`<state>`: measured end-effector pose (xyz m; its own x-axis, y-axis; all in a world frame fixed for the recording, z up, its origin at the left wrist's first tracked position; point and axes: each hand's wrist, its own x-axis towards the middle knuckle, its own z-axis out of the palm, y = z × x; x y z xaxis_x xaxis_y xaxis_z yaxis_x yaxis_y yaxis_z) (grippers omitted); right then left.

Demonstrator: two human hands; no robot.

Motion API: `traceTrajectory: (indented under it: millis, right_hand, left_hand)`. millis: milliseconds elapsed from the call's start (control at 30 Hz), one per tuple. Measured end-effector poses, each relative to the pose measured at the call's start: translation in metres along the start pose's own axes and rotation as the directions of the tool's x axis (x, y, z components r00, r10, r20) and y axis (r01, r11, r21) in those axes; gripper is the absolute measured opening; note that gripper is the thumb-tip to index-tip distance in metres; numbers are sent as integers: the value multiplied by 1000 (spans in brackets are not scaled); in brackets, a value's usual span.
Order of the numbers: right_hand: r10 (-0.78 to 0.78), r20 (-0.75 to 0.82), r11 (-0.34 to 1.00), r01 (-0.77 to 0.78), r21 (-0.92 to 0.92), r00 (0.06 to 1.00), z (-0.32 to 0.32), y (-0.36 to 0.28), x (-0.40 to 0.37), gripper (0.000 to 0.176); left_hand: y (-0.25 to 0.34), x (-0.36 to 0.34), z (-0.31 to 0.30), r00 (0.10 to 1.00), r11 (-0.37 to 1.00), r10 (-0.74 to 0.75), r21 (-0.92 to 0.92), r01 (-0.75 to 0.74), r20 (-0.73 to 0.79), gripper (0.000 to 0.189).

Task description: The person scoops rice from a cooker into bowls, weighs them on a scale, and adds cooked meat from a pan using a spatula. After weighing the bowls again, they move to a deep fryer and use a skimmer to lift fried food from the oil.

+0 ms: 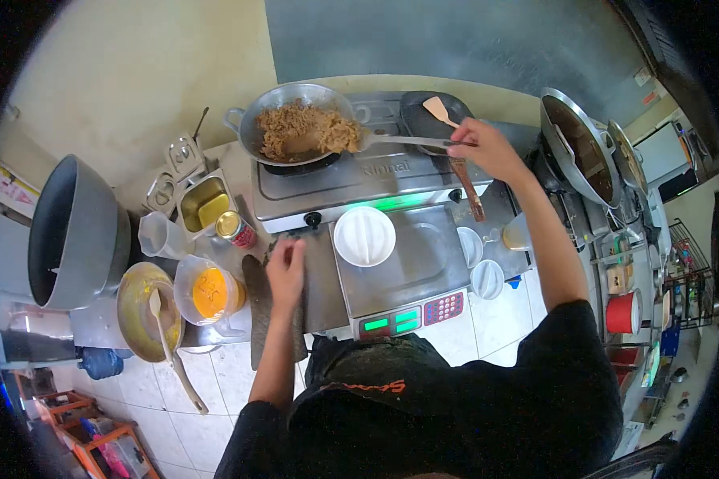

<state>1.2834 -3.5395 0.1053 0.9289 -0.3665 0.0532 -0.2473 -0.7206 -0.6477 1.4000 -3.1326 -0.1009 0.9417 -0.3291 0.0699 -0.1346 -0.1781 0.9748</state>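
Note:
My right hand (486,149) is closed around the end of a long-handled metal spatula (403,140). The spatula's head lies in a two-handled wok (252,148) on the left burner, among brown, crumbly cooked food (291,128). My left hand (285,271) hovers at the counter's front, with its fingers loosely curled, slightly apart and nothing visible in them. Close to it are a dark cutting board (256,307), an opened can (236,230) and a white round lid (364,237). That lid rests on the digital scale (407,275).
The gas stove (359,191) also carries a dark pan (423,116) with a wooden spatula (439,110). At left stand a jug of orange liquid (236,291), a smeared bowl (128,307) and a large grey pot (80,231). A big wok (571,108) stands at right.

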Motion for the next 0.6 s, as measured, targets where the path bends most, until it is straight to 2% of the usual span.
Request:
traceTrajectory:
  millis: [33, 67, 100, 167, 267, 367, 467, 600]
  right_hand:
    - [0, 6, 1000, 0, 0, 1000, -9, -5, -13, 30]
    - [1, 12, 1000, -1, 1, 1000, -17, -10, -25, 30]
    - [32, 19, 999, -31, -31, 999, -24, -15, -38, 30]
    - [94, 28, 991, -91, -95, 995, -35, -27, -61, 29]
    - [244, 109, 947, -213, -241, 964, -44, -42, -89, 24]
    - [280, 101, 886, -216, -410, 955, -42, -60, -109, 26]
    - [173, 142, 829, -67, -556, 975, -38, -54, -117, 26]
    - [97, 223, 758, 74, -648, 970, -29, -71, -106, 25]
  left_hand:
    - [9, -13, -12, 1000, 998, 8, -58, -9, -17, 23]
    - [-8, -22, -28, 997, 997, -73, -25, 73, 13, 23]
    - [-30, -33, -41, 989, 987, -142, -68, 144, 41, 22]
    - [-40, -57, -65, 982, 979, -177, -88, 182, 59, 18]
    - [-43, -92, -89, 985, 982, -166, -82, 170, 51, 14]
    - [-61, -122, -109, 953, 947, -293, -114, 300, 75, 12]
    - [-65, -142, -114, 949, 941, -293, -138, 308, 119, 12]
    - [-62, -151, -115, 927, 933, -331, -82, 350, 178, 12]
